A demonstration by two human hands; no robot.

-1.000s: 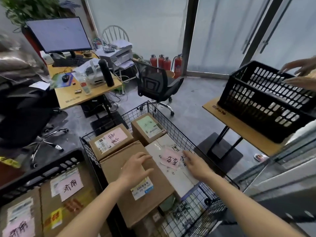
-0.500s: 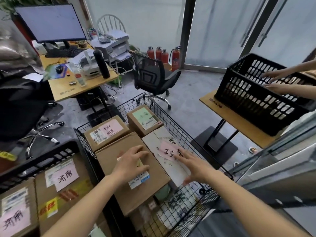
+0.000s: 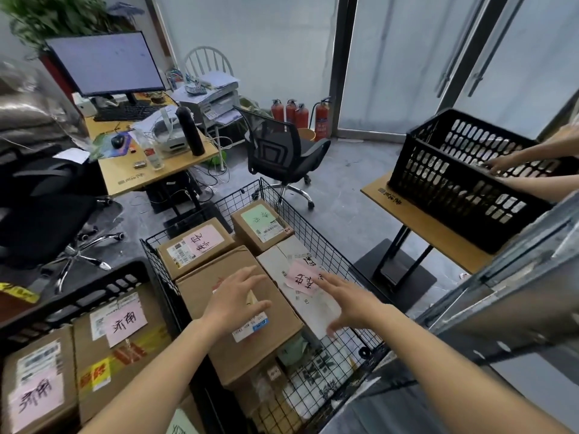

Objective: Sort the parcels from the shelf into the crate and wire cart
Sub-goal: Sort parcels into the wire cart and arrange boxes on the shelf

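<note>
1. Parcels fill the black wire cart (image 3: 200, 311): a large brown cardboard box (image 3: 219, 296) lies beside a flat white parcel with a pink handwritten label (image 3: 302, 277), which lies against the cart's right side.
2. A second ago both hands rested on these two; now the left hand (image 3: 233, 303) and right hand (image 3: 351, 303) hover just above them, fingers spread, gripping nothing.
3. I judge both parcels placed and this drop finished.
4. More labelled boxes fill the black plastic crate (image 3: 78, 296) at left.
5. Likely next: back to the grey metal shelf (image 3: 501, 296) at right.
</note>
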